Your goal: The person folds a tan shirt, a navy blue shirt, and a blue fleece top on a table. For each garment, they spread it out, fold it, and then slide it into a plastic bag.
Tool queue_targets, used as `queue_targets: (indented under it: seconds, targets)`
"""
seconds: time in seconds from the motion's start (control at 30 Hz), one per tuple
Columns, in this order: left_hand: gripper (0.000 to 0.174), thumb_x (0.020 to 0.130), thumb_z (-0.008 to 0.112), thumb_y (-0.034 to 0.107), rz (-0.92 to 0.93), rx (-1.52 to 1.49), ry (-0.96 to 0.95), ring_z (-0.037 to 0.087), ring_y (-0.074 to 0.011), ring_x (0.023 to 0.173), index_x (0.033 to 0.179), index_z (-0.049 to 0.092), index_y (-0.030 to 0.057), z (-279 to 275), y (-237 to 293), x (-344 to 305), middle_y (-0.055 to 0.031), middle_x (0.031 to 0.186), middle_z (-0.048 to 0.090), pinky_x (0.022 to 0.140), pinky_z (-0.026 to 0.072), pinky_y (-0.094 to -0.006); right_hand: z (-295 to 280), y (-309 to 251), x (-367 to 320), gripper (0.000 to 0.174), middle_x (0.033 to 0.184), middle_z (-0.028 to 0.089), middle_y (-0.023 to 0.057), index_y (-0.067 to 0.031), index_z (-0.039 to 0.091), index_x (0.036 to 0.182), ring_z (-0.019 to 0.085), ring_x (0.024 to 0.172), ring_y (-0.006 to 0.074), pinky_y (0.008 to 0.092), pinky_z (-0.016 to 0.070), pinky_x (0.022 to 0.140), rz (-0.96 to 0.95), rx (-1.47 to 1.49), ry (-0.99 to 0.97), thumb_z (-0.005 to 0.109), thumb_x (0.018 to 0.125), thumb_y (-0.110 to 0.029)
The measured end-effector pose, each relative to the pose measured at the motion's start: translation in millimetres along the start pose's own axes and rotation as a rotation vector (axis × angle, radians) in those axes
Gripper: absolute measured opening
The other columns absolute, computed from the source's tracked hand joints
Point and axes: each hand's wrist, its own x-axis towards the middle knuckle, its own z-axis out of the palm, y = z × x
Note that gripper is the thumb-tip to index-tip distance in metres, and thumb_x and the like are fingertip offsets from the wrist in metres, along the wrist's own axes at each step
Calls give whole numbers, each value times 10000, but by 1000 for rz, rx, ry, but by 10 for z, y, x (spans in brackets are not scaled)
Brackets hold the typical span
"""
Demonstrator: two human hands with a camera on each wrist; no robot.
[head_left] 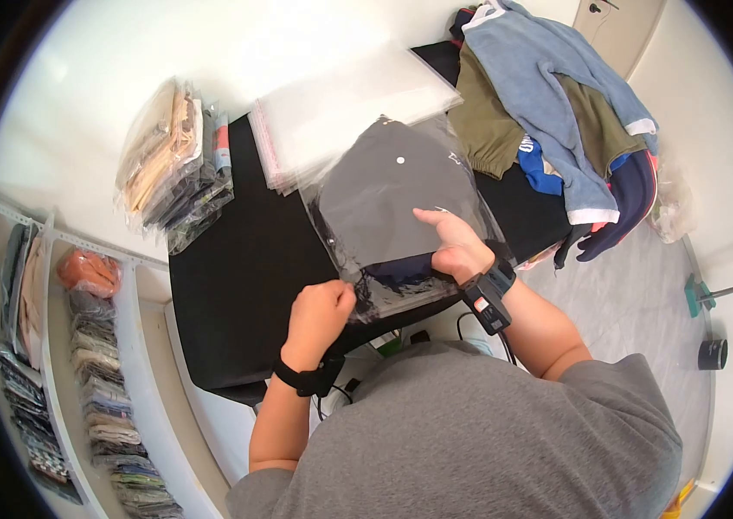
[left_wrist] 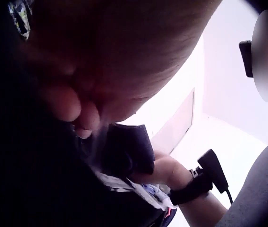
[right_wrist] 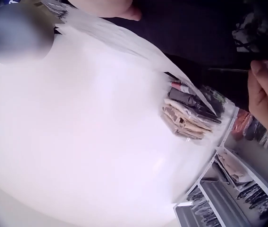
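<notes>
A folded grey garment (head_left: 392, 190) lies in a clear plastic bag (head_left: 366, 304) on the black table, with a dark blue part showing at its near edge. At the bag's near left corner, the left hand (head_left: 319, 316) has curled fingers that pinch the film. The left wrist view shows its fingertips (left_wrist: 79, 111) close up against clear film. The right hand (head_left: 462, 246) is at the near right edge of the garment, one digit stretched over the bag, the other fingers hidden. In the left wrist view dark material (left_wrist: 131, 146) covers part of the right hand (left_wrist: 167, 170).
Flat clear bags (head_left: 349, 104) are stacked behind the garment. Bagged clothes (head_left: 180, 164) stand in a pile at the table's back left. Loose blue and olive clothes (head_left: 548, 95) lie at the back right. White shelves (head_left: 59, 346) with packed clothes are on the left.
</notes>
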Motion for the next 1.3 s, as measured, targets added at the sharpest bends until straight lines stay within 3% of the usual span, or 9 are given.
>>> queue_targets:
  seconds: [0.07,0.33,0.47,0.5,0.63,0.73,0.9,1.2,1.3]
  targets:
    - [268,828,559,201,23,-165,-122,579,-380,611,660,596,-5,34,92,-30,-198,637,574,562,459,-428,-40,-14,142,225,1111,584,132,-23,519,1108,568,1023,285,455,455,916,-17,10,24,514,911,-132]
    - [262,828,580,143,253,-248,-172,501,-242,430,631,563,-29,247,182,-42,-153,524,511,452,387,-335,106,21,450,258,1062,607,117,-37,534,1088,598,932,300,442,500,815,-68,219,-28,433,957,-235]
    - [245,831,578,127,321,-259,-136,513,-212,430,641,581,-28,295,116,-39,-137,525,528,447,393,-316,150,17,490,253,896,639,108,-64,529,1055,604,588,235,309,449,401,28,160,-556,519,915,-275]
    - [260,826,583,135,278,-353,-120,492,-240,431,624,551,-25,338,72,-55,-146,528,503,444,380,-335,291,25,471,289,775,626,120,-56,496,1090,528,401,206,266,278,252,13,26,-363,540,898,-267]
    - [262,817,594,112,214,-584,-74,446,-227,419,614,515,-34,322,107,-88,-146,517,459,436,352,-336,406,-146,770,319,760,575,161,-34,431,1156,556,479,235,310,413,342,164,-529,62,522,898,-197]
    - [244,816,597,107,228,-518,-55,426,-213,414,626,528,-30,329,70,-90,-136,510,451,435,346,-330,497,-82,923,265,903,570,172,-37,454,1137,602,690,249,358,520,568,-28,-22,-114,508,899,-140]
    - [213,814,596,87,234,-450,32,463,-176,434,639,552,-27,269,169,-61,-111,519,500,438,349,-305,441,-125,886,323,1090,531,154,-17,473,1161,547,945,287,453,454,864,130,-308,-135,572,877,-134]
    - [268,836,575,93,254,-508,104,412,-230,447,613,480,-20,300,77,-102,-131,524,425,453,331,-341,596,-272,643,310,979,626,95,-25,573,1066,601,885,220,399,487,844,-18,-645,-147,567,911,-293]
    - [266,860,567,115,251,-563,115,443,-235,472,641,501,-21,310,61,-99,-124,545,456,471,359,-336,710,-416,326,378,648,625,103,-16,641,727,604,620,229,367,496,633,-235,-1692,26,609,868,-365]
